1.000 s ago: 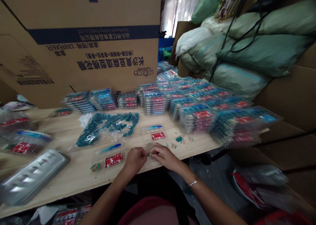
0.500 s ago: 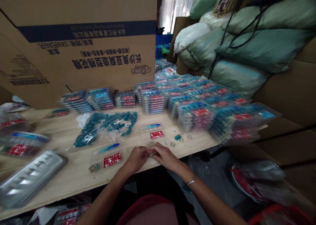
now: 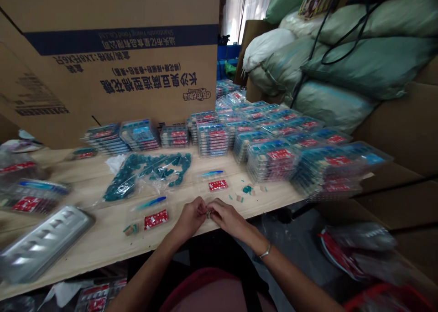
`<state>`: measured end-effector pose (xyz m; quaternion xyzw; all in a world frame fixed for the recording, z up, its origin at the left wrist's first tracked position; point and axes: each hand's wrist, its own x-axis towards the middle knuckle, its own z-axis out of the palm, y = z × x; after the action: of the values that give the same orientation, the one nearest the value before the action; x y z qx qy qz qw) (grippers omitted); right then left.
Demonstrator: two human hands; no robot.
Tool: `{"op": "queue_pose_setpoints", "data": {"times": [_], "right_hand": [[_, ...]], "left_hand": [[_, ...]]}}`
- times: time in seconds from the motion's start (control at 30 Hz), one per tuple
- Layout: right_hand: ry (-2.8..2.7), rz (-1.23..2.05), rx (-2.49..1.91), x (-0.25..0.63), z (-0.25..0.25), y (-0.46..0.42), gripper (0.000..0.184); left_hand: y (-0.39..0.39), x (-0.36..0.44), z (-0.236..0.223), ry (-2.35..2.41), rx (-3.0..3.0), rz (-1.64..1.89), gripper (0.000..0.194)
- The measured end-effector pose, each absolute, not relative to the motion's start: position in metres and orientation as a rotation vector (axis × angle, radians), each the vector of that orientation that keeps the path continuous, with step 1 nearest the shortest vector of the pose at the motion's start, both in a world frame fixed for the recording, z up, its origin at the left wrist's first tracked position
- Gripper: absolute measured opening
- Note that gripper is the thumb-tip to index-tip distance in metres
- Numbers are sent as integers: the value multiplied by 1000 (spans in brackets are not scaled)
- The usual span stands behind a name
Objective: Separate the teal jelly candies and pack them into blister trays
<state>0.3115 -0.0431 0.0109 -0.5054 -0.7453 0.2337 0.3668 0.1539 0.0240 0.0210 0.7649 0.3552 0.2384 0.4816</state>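
Note:
My left hand (image 3: 190, 217) and my right hand (image 3: 226, 216) meet at the front edge of the wooden table (image 3: 102, 243). Both pinch one small piece (image 3: 207, 214) between their fingertips; it is too small to name. Left of my hands lies an open clear tray (image 3: 150, 214) with a blue pen and a red card in it. A second such tray (image 3: 215, 180) lies just beyond my hands. A few small teal pieces (image 3: 247, 189) are scattered to its right. A clear bag of teal pieces (image 3: 147, 171) lies further back.
Stacks of filled clear packs (image 3: 273, 159) cover the table's right and back. A big cardboard box (image 3: 109, 61) stands behind. A silvery stack of empty trays (image 3: 41, 243) lies at the left front. Stuffed sacks (image 3: 342, 61) pile up at the right.
My hands have drawn closer together over the small piece and stay at the same spot on the table edge. The view has shifted slightly.

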Motion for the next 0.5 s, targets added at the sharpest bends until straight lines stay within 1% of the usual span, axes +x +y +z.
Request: {"op": "queue_pose_setpoints", "data": {"times": [0.2, 0.37, 0.47, 0.5], "right_hand": [[-1985, 546, -1264, 312, 14, -44, 17], [-1882, 599, -1268, 314, 9, -40, 17], [-1861, 592, -1294, 313, 7, -41, 15], [-1856, 585, -1304, 313, 6, -42, 15]], "left_hand": [[20, 152, 26, 849, 1895, 494, 20], [25, 151, 24, 792, 1858, 579, 9], [33, 148, 19, 755, 1809, 548, 1], [35, 147, 17, 757, 1805, 530, 2]]}}
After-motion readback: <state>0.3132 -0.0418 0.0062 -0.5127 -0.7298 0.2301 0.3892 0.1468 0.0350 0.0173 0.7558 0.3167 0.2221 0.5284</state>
